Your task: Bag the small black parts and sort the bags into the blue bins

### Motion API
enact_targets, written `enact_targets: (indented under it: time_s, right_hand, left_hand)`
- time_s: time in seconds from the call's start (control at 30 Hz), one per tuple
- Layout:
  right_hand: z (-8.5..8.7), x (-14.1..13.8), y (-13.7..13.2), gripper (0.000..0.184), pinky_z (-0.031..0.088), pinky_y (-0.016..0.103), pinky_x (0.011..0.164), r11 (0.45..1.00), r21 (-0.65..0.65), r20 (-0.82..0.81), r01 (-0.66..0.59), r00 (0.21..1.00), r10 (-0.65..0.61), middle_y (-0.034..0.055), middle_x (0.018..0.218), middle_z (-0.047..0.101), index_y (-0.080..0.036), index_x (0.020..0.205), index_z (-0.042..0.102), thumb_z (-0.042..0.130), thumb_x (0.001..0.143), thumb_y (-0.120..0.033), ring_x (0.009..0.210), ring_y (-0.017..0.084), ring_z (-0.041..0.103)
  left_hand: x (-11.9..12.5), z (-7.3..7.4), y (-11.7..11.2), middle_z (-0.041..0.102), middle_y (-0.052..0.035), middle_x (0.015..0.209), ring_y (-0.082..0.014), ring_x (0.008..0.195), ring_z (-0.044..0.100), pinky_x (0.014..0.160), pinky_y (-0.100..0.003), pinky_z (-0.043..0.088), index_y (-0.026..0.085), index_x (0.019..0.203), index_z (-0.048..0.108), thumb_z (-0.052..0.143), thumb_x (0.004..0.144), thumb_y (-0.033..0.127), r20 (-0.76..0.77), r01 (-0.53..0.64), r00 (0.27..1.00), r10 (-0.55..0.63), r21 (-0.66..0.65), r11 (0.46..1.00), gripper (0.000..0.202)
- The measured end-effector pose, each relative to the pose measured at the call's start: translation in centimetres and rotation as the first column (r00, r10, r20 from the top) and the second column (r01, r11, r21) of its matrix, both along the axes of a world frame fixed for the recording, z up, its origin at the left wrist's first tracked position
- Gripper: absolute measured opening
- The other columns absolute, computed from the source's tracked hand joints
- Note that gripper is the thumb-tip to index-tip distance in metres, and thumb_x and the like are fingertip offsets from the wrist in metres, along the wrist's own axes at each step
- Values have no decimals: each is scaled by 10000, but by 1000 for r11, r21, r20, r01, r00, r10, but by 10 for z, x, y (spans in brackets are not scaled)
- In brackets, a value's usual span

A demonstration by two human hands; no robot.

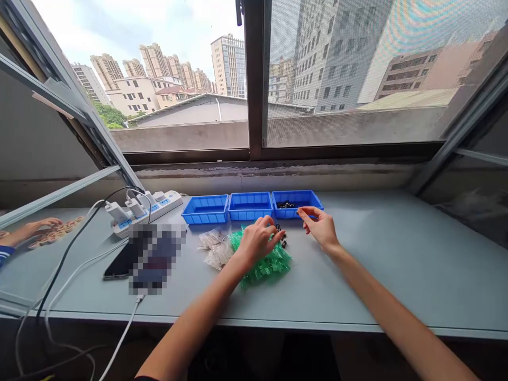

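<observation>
Blue rightmost bin [282, 214] holds dark parts [284, 205].

I'm seeing a slim, bare left forearm [198, 317] tapering to a bare left hand [257, 239]; the right forearm [381, 288] and right hand [322, 228] match, and there, a sliver of dark sleeve [147, 378] edges the left arm!

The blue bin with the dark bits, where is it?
In the head view, the blue bin is rightmost of three on the table, just beyond the right hand.
</observation>
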State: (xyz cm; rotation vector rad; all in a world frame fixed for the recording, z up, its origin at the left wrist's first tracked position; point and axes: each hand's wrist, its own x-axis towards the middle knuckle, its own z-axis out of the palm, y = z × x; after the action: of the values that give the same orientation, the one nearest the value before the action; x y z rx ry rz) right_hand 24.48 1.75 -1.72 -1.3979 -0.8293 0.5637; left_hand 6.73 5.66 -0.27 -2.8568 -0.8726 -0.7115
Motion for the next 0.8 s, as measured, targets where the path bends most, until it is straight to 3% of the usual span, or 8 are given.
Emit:
enact_targets:
  time_s: [0.07, 0.2, 0.3, 0.4, 0.5, 0.57, 0.8]
  right_hand:
    - [0, 0, 1, 613, 446, 238, 361, 999, 40, 20, -23, 1000, 22, 80, 840, 683, -159, 840, 659, 681, 521, -682, 483, 106, 540]
    - [-2, -2, 1, 610, 525, 263, 441, 969, 81, 120, -233, 968, 222, 104, 1160, 638, -211, 1083, 624, 687, 606, -585, 750, 195, 654]
    - [-6, -3, 0, 432, 526, 279, 489, 950, -3, 322, -312, 899, 297, 79, 1030, 692, -218, 989, 667, 655, 678, -517, 745, 197, 652]
    - [-10, -2, -3, 291, 509, 288, 557, 942, -138, 553, -306, 765, 330, 44, 884, 704, -234, 869, 698, 674, 680, -455, 690, 178, 636]
    - [-9, -1, -7, 321, 497, 294, 599, 919, -259, 674, -298, 626, 392, 32, 914, 683, -260, 913, 699, 719, 639, -424, 727, 183, 624]
    - [-8, 0, -9, 385, 498, 301, 633, 892, -301, 684, -337, 575, 448, 31, 924, 668, -261, 968, 689, 734, 619, -417, 747, 184, 611]
    - [-11, 6, -7, 393, 487, 298, 655, 832, -327, 548, -448, 627, 553, 36, 882, 672, -210, 1016, 671, 691, 645, -338, 709, 162, 568]
  left_hand:
    - [0, 1, 0, 613, -32, 921, -135, 825, 571, 571, -212, 428, 178, 757, 660, 417, 929, 385, 16, -25, 1000, 26, -11, 1000, 362]
    - [0, 2, 0, 610, -37, 925, -140, 825, 568, 585, -216, 436, 182, 774, 654, 427, 924, 386, 38, -99, 994, 100, -34, 995, 341]
    - [0, 3, 0, 609, -37, 948, -143, 849, 571, 610, -218, 447, 184, 810, 649, 436, 922, 373, 41, -144, 988, 146, -59, 988, 306]
    - [-1, 6, -1, 608, -39, 972, -147, 878, 572, 641, -223, 459, 186, 848, 645, 389, 941, 360, 19, -155, 987, 157, -89, 984, 324]
    - [-1, 9, -2, 605, -40, 996, -148, 901, 570, 677, -229, 470, 184, 861, 643, 338, 957, 362, -3, -148, 989, 148, -104, 984, 367]
    - [-2, 10, -3, 603, -42, 998, -148, 905, 567, 688, -230, 474, 181, 860, 642, 323, 957, 388, -7, -143, 990, 143, -106, 984, 392]
    - [-2, 8, -2, 595, -49, 978, -148, 887, 563, 683, -231, 475, 176, 856, 645, 272, 964, 411, 5, -119, 993, 120, -103, 988, 454]
